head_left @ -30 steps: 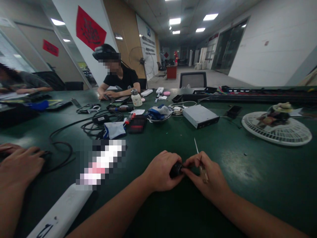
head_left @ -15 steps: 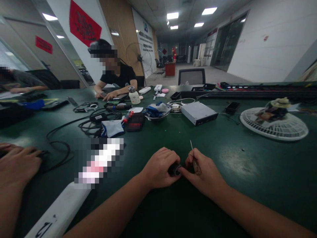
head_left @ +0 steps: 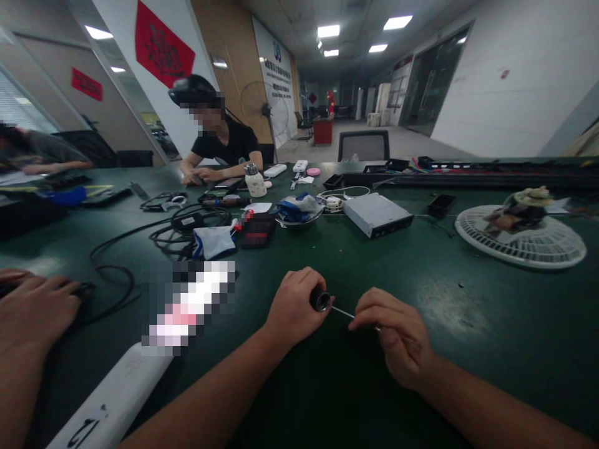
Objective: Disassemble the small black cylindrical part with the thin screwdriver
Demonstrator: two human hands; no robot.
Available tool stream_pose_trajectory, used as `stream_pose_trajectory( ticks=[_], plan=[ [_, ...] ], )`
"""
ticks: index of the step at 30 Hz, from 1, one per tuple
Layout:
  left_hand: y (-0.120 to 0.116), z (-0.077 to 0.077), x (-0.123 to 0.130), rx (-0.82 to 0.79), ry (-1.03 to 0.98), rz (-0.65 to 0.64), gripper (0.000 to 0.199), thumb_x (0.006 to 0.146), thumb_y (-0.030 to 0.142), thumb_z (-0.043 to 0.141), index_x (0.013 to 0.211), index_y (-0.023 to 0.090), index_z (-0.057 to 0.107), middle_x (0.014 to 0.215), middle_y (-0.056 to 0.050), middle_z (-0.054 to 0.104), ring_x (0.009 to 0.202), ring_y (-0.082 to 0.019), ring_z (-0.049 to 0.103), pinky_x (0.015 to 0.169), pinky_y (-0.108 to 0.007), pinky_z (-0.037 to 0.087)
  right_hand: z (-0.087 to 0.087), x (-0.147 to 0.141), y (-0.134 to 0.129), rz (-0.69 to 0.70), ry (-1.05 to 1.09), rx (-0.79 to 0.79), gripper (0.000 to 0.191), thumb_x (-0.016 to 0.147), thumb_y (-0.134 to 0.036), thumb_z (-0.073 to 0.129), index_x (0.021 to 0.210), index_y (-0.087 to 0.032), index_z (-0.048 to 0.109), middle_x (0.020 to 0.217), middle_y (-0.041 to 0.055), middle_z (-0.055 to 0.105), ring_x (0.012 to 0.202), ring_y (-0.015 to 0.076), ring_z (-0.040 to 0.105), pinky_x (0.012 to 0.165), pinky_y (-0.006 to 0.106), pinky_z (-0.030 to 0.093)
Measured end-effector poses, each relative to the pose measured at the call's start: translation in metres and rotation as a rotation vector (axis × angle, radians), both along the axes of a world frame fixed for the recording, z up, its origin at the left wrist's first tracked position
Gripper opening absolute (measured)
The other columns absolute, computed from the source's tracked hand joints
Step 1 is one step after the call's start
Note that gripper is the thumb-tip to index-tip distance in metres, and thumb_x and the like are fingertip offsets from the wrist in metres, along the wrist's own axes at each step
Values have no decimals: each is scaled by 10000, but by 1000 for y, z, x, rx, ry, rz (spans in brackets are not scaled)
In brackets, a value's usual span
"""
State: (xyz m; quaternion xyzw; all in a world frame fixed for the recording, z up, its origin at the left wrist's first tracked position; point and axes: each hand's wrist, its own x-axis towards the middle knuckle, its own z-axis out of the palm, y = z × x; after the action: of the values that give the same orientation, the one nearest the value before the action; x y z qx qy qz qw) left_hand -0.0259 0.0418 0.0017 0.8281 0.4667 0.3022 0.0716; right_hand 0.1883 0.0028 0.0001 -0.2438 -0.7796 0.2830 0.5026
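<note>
Got my left hand [head_left: 296, 304] wrapped round a small black cylinder [head_left: 320, 300], fingers clamped tight, its open end turned toward my right hand [head_left: 393, 337]. Those fingers [head_left: 369, 305] are pinched together on a thin metal shaft [head_left: 343, 311] whose tip sits right at that opening. Looks like both grips keep things lined up, over the green desk [head_left: 486, 349].

Rectangular ceiling lights [head_left: 328, 31] brighten a long hall with white walls [head_left: 510, 81], glass doors [head_left: 428, 81] and a red desk [head_left: 322, 131].
</note>
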Motion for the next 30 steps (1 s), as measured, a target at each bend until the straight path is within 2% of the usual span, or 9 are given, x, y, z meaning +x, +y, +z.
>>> stream_pose_trajectory(
  ticks=[4,7,10,13,17,22,27,30],
  plan=[
    [-1,0,0,-2,36,-66,158,811,236,665,825,210,509,861,-12,609,809,-193,561,751,-349,397,5,-5,0,54,-81,-28,247,996,-291,467,1047,-206,693,930,81,654,884,226,617,769,378,482],
    [-1,0,0,0,46,-77,159,814,235,656,819,211,499,854,-12,604,809,-193,558,750,-347,390,6,-6,-1,96,-111,-25,220,974,-233,477,1003,-196,691,896,72,660,862,216,616,768,370,483],
    [-2,1,1,4,45,-76,164,811,233,656,828,212,494,853,-13,601,805,-192,554,746,-343,387,7,-6,-1,44,-106,-10,216,968,-200,468,957,-190,683,864,67,656,823,207,608,743,365,477],
    [-2,1,1,11,56,-99,159,815,225,648,829,213,490,848,-12,596,802,-191,549,742,-339,386,8,-6,-1,-2,-97,-14,217,972,-190,467,976,-193,684,887,70,660,833,203,612,731,354,481],
    [-2,2,1,7,74,-112,153,813,223,640,815,214,488,840,-11,594,801,-191,550,745,-340,387,8,-6,-1,86,-147,-6,213,967,-196,471,958,-192,684,874,67,666,833,205,619,744,358,491],
    [-2,2,1,32,85,-136,145,815,232,636,817,211,493,833,-13,599,798,-189,554,743,-340,389,7,-5,-3,-21,-144,13,208,963,-172,471,911,-184,672,833,62,647,791,196,610,715,348,486],
    [-2,2,1,28,89,-144,138,816,229,629,804,211,493,837,-13,603,788,-185,550,732,-338,391,9,-7,-4,68,-206,40,203,948,-157,474,921,-186,673,864,63,665,809,191,622,726,334,501],
    [-2,2,1,30,97,-155,147,816,232,633,802,212,488,830,-11,597,792,-188,553,738,-340,392,9,-7,-4,-8,-211,53,226,949,-151,465,836,-183,658,788,51,642,731,181,601,683,330,482]
  ],
)
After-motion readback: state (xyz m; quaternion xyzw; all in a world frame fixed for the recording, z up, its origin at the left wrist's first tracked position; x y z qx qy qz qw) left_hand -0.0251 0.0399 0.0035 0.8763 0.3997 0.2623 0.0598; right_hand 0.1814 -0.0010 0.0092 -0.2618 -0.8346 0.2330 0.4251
